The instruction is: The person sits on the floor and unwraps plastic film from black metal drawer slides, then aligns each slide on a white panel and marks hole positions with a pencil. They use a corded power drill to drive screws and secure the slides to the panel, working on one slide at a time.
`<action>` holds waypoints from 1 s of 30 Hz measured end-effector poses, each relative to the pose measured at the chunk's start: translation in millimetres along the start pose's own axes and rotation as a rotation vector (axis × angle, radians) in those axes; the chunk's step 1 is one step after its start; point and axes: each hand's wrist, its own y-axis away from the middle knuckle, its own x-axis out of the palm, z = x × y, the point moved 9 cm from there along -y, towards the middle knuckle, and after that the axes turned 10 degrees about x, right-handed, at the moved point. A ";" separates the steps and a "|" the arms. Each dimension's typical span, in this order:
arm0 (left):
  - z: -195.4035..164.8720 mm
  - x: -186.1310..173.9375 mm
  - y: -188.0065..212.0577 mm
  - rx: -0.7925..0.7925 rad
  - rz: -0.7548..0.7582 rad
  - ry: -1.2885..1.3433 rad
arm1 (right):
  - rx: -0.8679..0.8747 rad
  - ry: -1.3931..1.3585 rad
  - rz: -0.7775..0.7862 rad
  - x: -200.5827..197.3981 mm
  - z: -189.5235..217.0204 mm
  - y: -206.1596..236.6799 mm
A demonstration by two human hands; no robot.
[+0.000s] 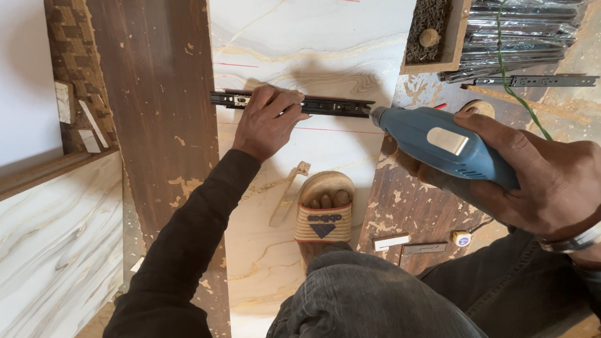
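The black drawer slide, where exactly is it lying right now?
In the head view the black drawer slide lies crosswise on the marble-patterned board, upper centre, pressed down by the left hand, with the blue drill at its right end.

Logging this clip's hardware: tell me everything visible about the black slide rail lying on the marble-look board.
The black slide rail is a long, narrow metal strip, dark and slightly glossy, with a lighter fitting near its left end. It lies flat and level across the white marble-look board, just above a thin red line. The left hand presses down on its left half, fingers across it. At its right end the nose of the blue power drill, held in the right hand, meets it.
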 end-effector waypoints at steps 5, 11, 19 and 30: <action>-0.7 0.2 0.2 -0.003 0.010 0.014 | -0.011 0.004 0.007 1.2 -1.5 -1.6; -2.0 1.4 -1.4 0.003 0.010 -0.002 | 0.067 0.038 0.086 10.7 -12.5 1.6; -0.3 5.1 1.2 0.000 0.012 0.001 | -0.013 0.034 0.074 13.8 3.3 -7.5; 2.9 7.0 8.6 -0.008 -0.010 -0.006 | 0.099 0.194 0.424 30.7 26.7 -14.4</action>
